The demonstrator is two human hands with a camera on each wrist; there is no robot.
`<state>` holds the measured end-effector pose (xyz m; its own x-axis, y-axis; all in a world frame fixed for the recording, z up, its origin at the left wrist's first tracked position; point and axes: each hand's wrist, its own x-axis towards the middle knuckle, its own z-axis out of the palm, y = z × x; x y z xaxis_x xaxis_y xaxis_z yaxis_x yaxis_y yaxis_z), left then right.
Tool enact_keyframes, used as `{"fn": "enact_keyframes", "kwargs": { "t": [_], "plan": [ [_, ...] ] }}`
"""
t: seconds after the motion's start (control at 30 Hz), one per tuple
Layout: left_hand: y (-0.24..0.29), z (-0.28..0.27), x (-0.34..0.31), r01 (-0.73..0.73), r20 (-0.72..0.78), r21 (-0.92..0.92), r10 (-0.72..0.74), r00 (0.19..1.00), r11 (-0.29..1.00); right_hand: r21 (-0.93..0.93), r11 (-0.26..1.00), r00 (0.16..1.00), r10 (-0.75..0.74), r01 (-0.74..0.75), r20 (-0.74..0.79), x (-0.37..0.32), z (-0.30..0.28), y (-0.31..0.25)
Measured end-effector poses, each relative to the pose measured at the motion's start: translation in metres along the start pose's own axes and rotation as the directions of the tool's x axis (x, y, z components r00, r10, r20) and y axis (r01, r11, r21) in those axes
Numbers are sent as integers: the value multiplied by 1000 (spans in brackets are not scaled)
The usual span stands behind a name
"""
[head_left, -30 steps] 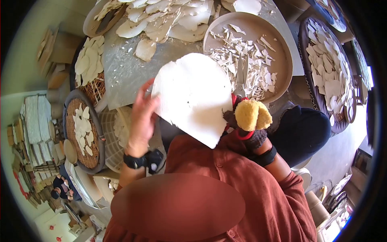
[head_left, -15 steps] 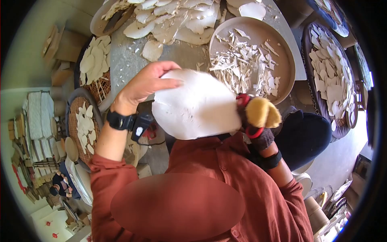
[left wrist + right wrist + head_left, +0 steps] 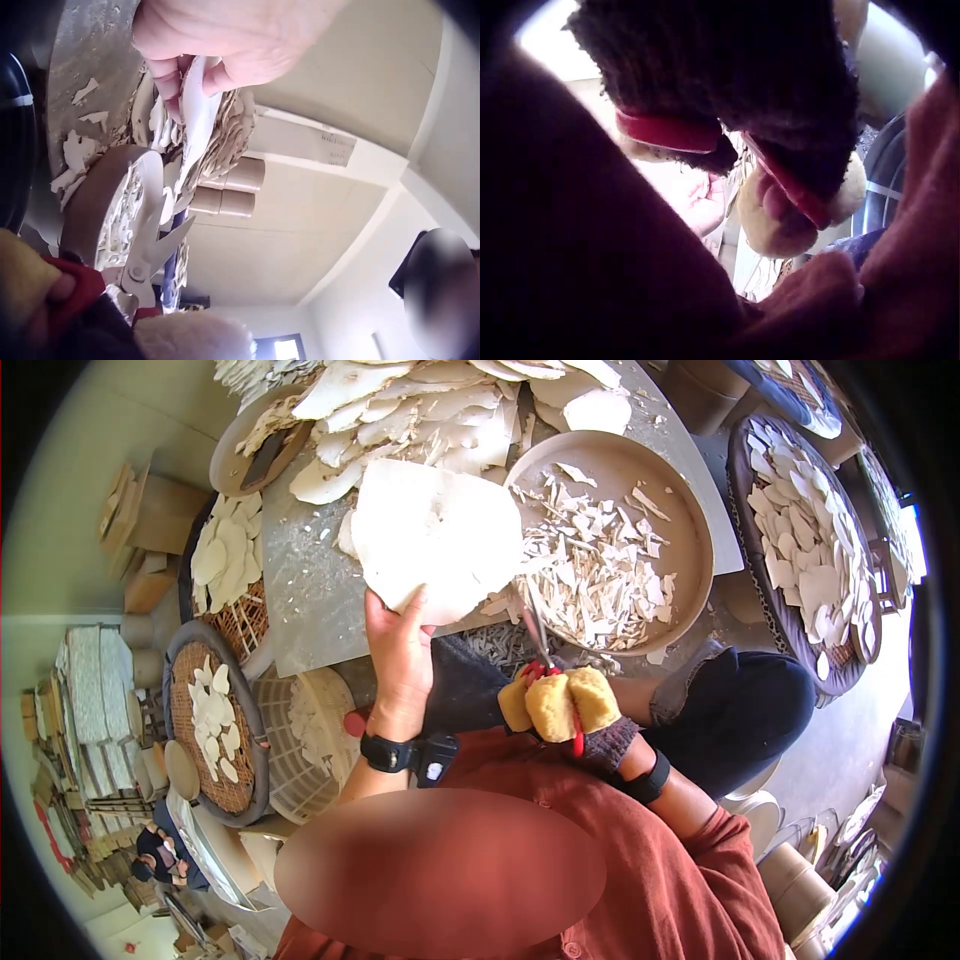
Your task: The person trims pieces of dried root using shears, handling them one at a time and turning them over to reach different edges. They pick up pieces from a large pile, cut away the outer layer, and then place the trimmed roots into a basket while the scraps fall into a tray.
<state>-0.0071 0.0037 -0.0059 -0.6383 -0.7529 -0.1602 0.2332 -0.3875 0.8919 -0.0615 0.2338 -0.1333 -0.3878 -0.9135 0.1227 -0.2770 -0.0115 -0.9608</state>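
— Left hand (image 3: 400, 655)?
— Pinching the sheet (image 3: 435, 540) at its near edge, thumb on top, fingers under; held nearly flat above the table (image 3: 310, 600), just beside the tray (image 3: 695, 540) of scraps (image 3: 590, 560)
— And the right hand (image 3: 560, 705)?
— Gloved, curled through the padded red loops of the scissors (image 3: 538, 630); blades a little apart, tips aimed at the sheet's near right edge, just beside it
— Touching?
— Hard to tell from above; from the left wrist, seemingly a small gap
— How best to trim, then?
— Probably: keep the pinch close to the cut line to stiffen the thin edge, feed the rim deep between the blades, snip short, turn the sheet rather than the scissors, and work over the tray to catch offcuts; likely to crack if twisted
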Motion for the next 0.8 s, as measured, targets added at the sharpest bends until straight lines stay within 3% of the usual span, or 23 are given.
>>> {"fn": "enact_keyframes", "kwargs": {
  "t": [0.1,0.17,0.2,0.23,0.33,0.4,0.5,0.57,0.63,0.7,0.77,0.8],
  "plan": [
    [-10,12,-9,-72,43,22,71,997,997,-177,981,993,-64,82,104,6,-3,-7],
    [-15,16,-14,-42,66,28,40,997,999,231,953,975,162,-195,154,11,-12,-35],
    [-17,18,-16,-29,79,31,26,997,999,410,853,946,272,-322,176,17,-18,-56],
    [-21,18,-18,-35,79,53,30,996,998,531,772,936,318,-349,151,16,-13,-50],
    [-27,23,-24,-36,92,80,28,995,996,354,910,976,188,-216,112,15,-23,-55],
    [-30,23,-24,-34,114,77,25,993,996,16,1000,980,21,-24,199,14,-40,-72],
    [-26,24,-23,-6,146,100,-9,989,995,519,830,979,173,-204,107,15,-33,-80],
    [-23,25,-21,17,153,102,-33,988,995,297,951,994,59,-85,95,13,-36,-77],
    [-20,25,-19,34,145,79,-46,988,996,227,973,995,19,-41,99,12,-37,-71],
    [-18,24,-18,53,139,105,-68,988,993,326,941,993,55,-86,104,10,-32,-65],
    [-17,24,-16,47,150,123,-65,987,991,574,794,980,162,-200,117,9,-30,-64],
    [-18,23,-13,29,165,127,-50,985,991,527,832,985,144,-174,98,11,-30,-65]
  ]
}}
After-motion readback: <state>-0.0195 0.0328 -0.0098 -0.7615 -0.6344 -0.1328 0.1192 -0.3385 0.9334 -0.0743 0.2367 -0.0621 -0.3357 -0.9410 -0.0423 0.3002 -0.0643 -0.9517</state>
